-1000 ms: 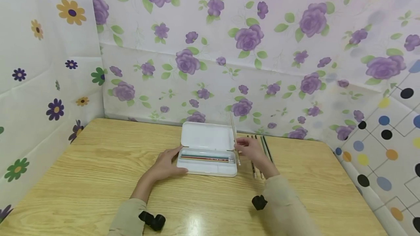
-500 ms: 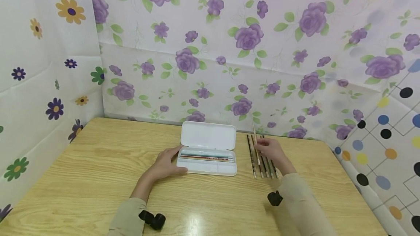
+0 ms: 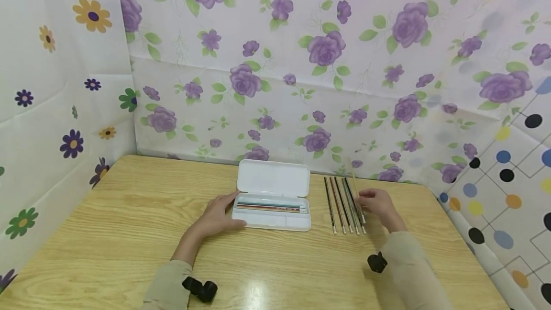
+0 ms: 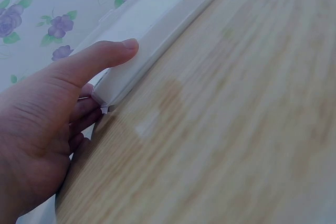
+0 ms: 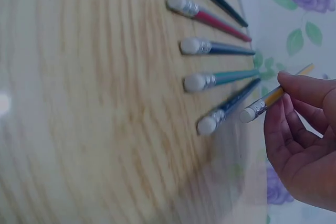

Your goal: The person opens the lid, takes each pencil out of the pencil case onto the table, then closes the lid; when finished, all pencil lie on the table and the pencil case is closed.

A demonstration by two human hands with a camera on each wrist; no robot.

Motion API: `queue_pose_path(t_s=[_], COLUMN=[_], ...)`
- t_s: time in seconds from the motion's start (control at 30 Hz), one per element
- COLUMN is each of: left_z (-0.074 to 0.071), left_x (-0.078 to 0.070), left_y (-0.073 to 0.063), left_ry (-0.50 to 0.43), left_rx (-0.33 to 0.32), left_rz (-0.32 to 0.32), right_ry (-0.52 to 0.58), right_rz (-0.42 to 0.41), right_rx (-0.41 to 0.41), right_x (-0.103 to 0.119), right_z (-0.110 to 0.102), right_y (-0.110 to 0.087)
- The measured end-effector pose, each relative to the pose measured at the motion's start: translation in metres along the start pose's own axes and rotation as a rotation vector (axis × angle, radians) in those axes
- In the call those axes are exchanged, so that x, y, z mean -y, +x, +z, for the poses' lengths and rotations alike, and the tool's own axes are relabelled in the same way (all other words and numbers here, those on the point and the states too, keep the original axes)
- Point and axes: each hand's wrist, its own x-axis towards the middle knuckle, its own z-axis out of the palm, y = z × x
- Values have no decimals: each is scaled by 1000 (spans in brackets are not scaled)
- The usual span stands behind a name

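An open white pencil case (image 3: 258, 223) lies on the table, its lid (image 3: 273, 177) tipped back, with several pencils (image 3: 269, 207) in its rear section. My left hand (image 3: 217, 216) grips the case's left end, thumb at the front wall and fingers behind the corner. Between thumb and fingers, my right hand (image 3: 380, 207) pinches a yellow pencil (image 5: 274, 97). It is raised and slanted, its white eraser toward me. Just left of it lies a row of pencils, including a red one (image 5: 215, 20) and a green one (image 5: 233, 76), erasers facing the table's front.
The wooden table (image 3: 267, 267) meets a purple-flowered cloth (image 3: 275, 99) along its back edge. A dotted cloth (image 3: 508, 204) hangs at the right, and a flower-printed one (image 3: 38, 166) at the left.
My right hand has moved right with the yellow pencil, from beside the case, across the row, to the row's right end. The left hand and the case have stayed put.
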Motion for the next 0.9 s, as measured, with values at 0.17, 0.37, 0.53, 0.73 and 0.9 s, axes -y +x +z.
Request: queue_pose_path(t_s=[0.17,0.37,0.53,0.73,0.9], left_z=[1,0,0,1,1], left_x=[0,-1,0,1,0], left_y=[1,1,1,1,1], left_ry=[-5,3,13,23,20], left_rx=[3,6,7,8,8], left_rz=[-1,-4,-4,-8,-7], right_ry=[-66,-181,-198,-219,-204], right_rz=[12,23,55,38,44], right_rx=[-8,-21,-25,-37,-34], right_x=[-11,-23,-31,-30,-28], right_z=[-8,-13,-12,-10,-8], right_y=[-3,-8,-9,-8,-9])
